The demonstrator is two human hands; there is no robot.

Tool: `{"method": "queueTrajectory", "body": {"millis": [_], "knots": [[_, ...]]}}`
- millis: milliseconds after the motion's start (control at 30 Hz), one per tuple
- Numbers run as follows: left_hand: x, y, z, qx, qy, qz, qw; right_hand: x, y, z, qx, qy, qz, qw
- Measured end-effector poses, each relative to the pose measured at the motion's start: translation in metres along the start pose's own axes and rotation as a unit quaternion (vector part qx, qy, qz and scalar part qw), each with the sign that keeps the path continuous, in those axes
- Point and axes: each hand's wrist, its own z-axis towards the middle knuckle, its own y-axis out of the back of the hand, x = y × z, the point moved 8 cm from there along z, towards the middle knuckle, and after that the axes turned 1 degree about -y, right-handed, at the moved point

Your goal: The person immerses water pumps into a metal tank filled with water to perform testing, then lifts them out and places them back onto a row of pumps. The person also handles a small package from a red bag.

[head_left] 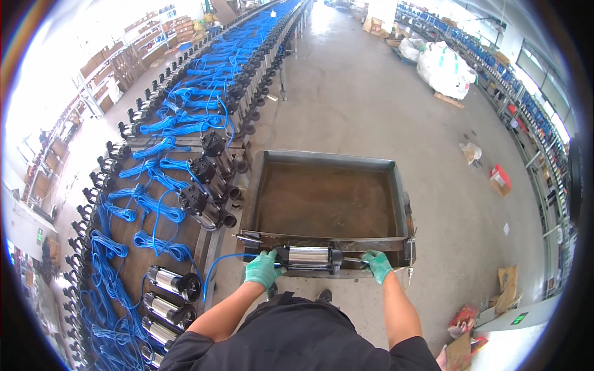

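Steel-and-black pump (308,257) lying sideways along near rim of metal tank (328,242), between both hands. Gloved left hand (264,270) at its left end, by the blue cable (218,262); can't tell if grasping. Right hand (376,266) just off its right end, fingers curled; grip can't be told.

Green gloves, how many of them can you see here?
2: one on the left hand, at the left end of the silver-and-black cylinder; one on the right hand, just beyond its right end. Others could be hidden in the background.
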Motion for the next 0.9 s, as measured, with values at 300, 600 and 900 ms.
{"method": "queueTrajectory", "body": {"millis": [300, 600, 900], "knots": [[0.098, 0.027, 0.011, -0.107, 0.061, 0.123, 0.985, -0.095, 0.038, -0.062, -0.154, -0.031, 0.334, 0.930], [0.146, -0.038, 0.007, 0.232, 0.137, -0.117, 0.956, -0.068, 0.092, -0.097, -0.362, 0.072, 0.420, 0.829], [0.124, -0.037, 0.010, 0.135, 0.207, -0.444, 0.861, -0.074, 0.160, -0.045, -0.455, 0.100, 0.395, 0.792]]}}
